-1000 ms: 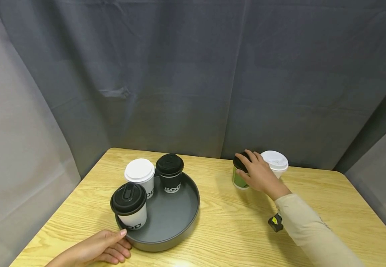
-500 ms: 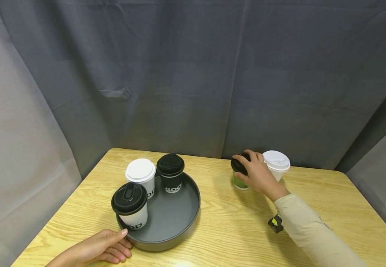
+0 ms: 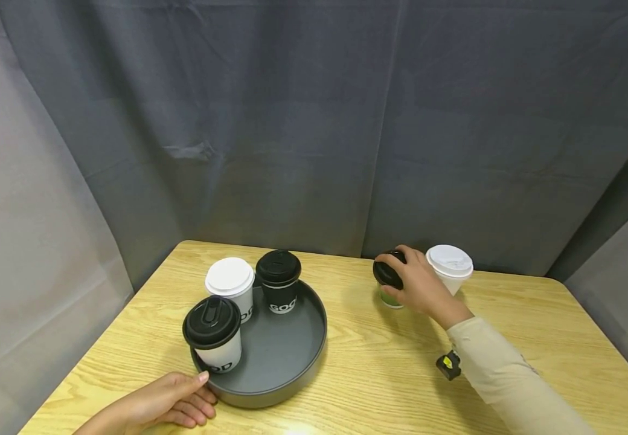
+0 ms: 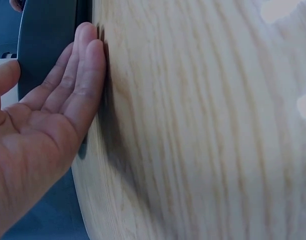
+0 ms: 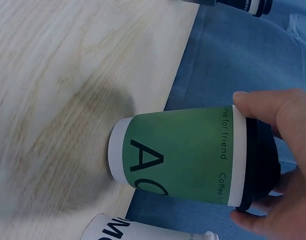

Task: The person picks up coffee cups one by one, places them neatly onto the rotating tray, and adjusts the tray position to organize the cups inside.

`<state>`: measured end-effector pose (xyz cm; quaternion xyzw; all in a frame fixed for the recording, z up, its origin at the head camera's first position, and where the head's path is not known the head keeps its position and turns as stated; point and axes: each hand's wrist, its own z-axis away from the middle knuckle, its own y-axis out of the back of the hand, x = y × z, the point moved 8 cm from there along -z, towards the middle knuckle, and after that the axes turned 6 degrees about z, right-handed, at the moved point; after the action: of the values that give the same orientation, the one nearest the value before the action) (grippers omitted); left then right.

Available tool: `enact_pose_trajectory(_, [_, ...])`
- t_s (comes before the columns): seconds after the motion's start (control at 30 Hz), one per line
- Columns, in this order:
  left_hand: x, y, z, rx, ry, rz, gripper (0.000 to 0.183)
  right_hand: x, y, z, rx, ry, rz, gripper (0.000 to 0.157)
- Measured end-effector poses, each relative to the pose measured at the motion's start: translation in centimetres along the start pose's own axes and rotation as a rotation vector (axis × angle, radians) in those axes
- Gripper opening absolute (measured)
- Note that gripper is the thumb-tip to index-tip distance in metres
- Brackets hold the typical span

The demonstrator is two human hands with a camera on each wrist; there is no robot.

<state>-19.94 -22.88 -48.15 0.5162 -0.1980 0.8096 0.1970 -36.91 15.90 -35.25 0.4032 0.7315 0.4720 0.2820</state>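
Observation:
Around the black lid of a green paper coffee cup (image 3: 387, 295), my right hand (image 3: 421, 283) curls its thumb and fingers from above. The right wrist view shows the thumb (image 5: 257, 106) at the white band under that lid, with lettering on the green cup (image 5: 187, 155). My left hand (image 3: 167, 401) lies at the near left of a round dark grey tray (image 3: 292, 386). Its thumb is at the rim. In the left wrist view the other fingers (image 4: 85, 80) are nearly straight along the tray's outer wall (image 4: 45, 40).
In the tray stand a white cup with black lid (image 3: 221, 355), a white-lidded cup (image 3: 232, 284) and a black cup (image 3: 280, 296). Another white cup (image 3: 450, 269) stands just right of the green one. Grey curtains (image 3: 292, 151) border the wooden table (image 3: 368, 374).
My right fingers have come in round the green cup's lid. The lid has shifted slightly left, so the cup leans. My left hand keeps its place at the tray.

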Motion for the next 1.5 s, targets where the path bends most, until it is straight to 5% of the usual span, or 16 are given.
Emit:
enact_pose_trajectory(0.43, [-0.2, 0.1, 0.1, -0.013, 0.016, -0.003, 0.058, -1.6, 1.6, 0.6, 0.016, 0.033, -0.034, 0.063])
enact_pose_trajectory(0.93, [-0.4, 0.4, 0.1, 0.004, 0.004, 0.004, 0.057, -12.9, 8.4, 1.7, 0.198, 0.303, -0.156, 0.063])
enact_pose_trajectory(1.5, [-0.2, 0.1, -0.1, -0.021, -0.016, 0.012, 0.056, -20.5, 4.7, 1.5, -0.005, 0.391, -0.305, 0.069])
